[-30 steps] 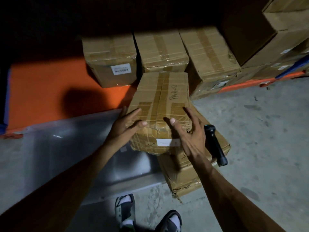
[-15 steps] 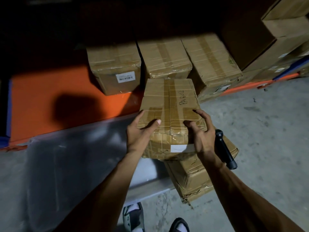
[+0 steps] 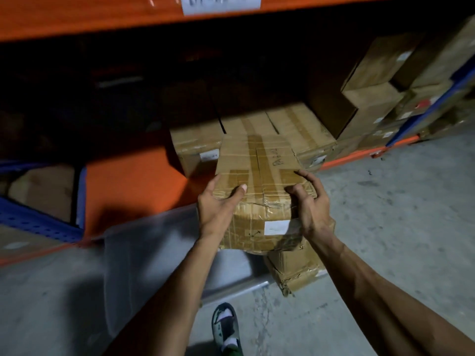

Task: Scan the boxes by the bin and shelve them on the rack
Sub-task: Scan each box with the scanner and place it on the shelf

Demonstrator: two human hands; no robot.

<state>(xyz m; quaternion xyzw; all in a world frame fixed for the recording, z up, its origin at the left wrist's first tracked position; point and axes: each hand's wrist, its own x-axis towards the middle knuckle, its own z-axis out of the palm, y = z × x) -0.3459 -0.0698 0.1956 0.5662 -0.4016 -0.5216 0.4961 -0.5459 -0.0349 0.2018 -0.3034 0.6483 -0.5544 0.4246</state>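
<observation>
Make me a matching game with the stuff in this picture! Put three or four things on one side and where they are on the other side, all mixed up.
Things:
1. taped box with handwriting
2. battered box
3. sandal
4. white paper label

Places:
A. on the orange beam at the top
B. on the floor, under the box being carried
C. held between the left hand and the right hand
D. on the foot at the bottom of the view

Pairs: 1-C, 2-B, 3-D, 4-A
</observation>
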